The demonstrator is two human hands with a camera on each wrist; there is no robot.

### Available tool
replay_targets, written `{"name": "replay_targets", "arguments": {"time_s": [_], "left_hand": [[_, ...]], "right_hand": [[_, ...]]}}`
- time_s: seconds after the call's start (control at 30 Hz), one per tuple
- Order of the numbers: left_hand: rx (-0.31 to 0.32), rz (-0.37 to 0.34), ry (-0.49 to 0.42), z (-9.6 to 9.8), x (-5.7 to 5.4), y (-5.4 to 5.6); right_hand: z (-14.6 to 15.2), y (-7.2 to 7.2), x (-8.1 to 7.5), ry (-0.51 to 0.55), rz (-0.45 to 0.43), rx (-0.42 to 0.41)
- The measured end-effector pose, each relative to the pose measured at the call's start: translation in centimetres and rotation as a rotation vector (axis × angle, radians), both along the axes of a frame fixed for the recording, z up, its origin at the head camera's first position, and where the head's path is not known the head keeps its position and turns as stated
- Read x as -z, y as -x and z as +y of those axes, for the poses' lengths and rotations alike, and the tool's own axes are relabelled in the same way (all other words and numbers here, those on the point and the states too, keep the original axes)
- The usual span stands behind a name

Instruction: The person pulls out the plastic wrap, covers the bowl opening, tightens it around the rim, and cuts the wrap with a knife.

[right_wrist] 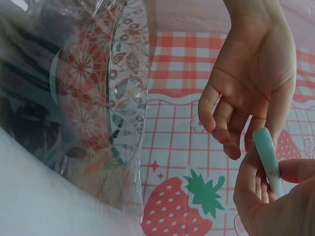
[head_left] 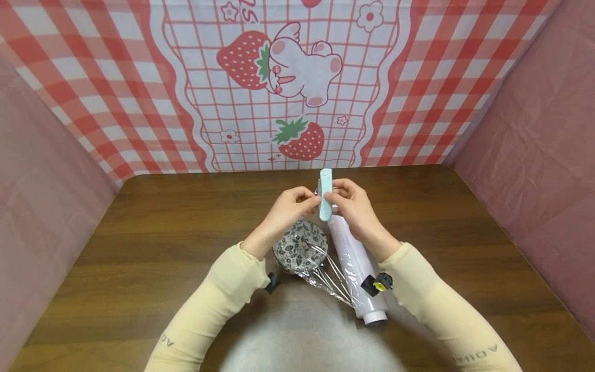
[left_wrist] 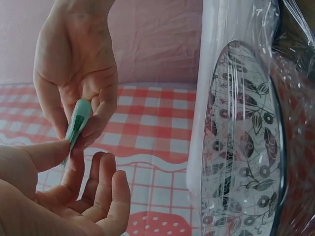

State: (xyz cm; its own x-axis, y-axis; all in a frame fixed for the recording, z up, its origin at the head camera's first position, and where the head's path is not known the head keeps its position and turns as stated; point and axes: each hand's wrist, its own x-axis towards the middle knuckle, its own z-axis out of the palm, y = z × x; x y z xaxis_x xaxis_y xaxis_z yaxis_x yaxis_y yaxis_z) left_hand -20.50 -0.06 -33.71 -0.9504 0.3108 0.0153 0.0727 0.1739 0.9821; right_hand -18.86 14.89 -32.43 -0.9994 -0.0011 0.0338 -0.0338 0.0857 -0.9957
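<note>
A mint-green folding knife [head_left: 326,199] is held up above the table, between both hands. The right hand [head_left: 355,206] pinches its handle with the thumb in front and fingers behind. From the other side, the left hand [head_left: 293,206] pinches the knife's edge, where a strip of grey metal shows, between thumb and index finger. In the left wrist view the handle [left_wrist: 80,110] has a dark slot along it. Below the hands stands a bowl [head_left: 299,245], leaf-patterned inside and red-flowered outside [right_wrist: 81,98], with clear film over it. Beside it lies a roll of plastic wrap [head_left: 355,268].
Clear film [head_left: 321,281] stretches in creases from the bowl to the roll. Both stand on a brown wooden table [head_left: 153,248]. A red-checked strawberry cloth [head_left: 302,139] hangs behind, with pink cloth [head_left: 534,129] at the sides.
</note>
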Motion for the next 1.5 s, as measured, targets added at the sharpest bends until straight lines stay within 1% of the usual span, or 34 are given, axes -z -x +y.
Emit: {"name": "replay_targets", "arguments": {"time_s": [0.07,0.13,0.27,0.4,0.63,0.77,0.9,1.1,1.2,1.23,1.33,1.4,1.5], "left_hand": [[0.002,0.009,-0.001,0.0,0.1,0.0],[-0.006,0.030,0.016,0.0,0.1,0.0],[-0.040,0.087,0.093,0.0,0.1,-0.2],[-0.063,0.119,0.165,0.0,0.0,-0.4],[-0.051,0.144,0.195,0.2,0.0,-0.8],[-0.055,0.172,0.210,-0.2,0.0,-0.7],[-0.072,0.221,0.241,-0.6,0.3,-0.5],[-0.087,0.261,0.270,-0.9,0.5,-0.3],[-0.081,0.307,0.311,-0.9,0.5,-0.1],[-0.078,0.332,0.333,-0.9,0.5,0.0],[-0.065,0.414,0.393,-0.9,0.4,0.3],[-0.052,0.457,0.418,-1.0,0.2,0.6],[-0.031,0.495,0.436,-1.0,-0.2,1.0]], "right_hand": [[0.0,-0.1,0.2,-0.005,0.007,-0.010],[0.1,-0.2,0.4,-0.013,0.010,-0.015],[0.1,-0.3,0.8,-0.015,0.010,-0.028],[0.0,-0.6,0.8,-0.028,0.025,-0.044],[0.1,-1.0,0.7,-0.067,0.072,-0.058],[0.5,-1.1,0.9,-0.090,0.090,-0.063],[1.0,-1.1,1.4,-0.132,0.095,-0.087],[1.6,-1.4,1.4,-0.254,0.119,-0.136],[1.9,-1.7,1.2,-0.271,0.120,-0.167],[2.0,-1.8,1.1,-0.266,0.117,-0.179],[2.2,-2.0,0.9,-0.221,0.097,-0.230],[2.5,-2.1,0.7,-0.231,0.098,-0.253],[2.9,-2.1,0.3,-0.264,0.108,-0.277]]}}
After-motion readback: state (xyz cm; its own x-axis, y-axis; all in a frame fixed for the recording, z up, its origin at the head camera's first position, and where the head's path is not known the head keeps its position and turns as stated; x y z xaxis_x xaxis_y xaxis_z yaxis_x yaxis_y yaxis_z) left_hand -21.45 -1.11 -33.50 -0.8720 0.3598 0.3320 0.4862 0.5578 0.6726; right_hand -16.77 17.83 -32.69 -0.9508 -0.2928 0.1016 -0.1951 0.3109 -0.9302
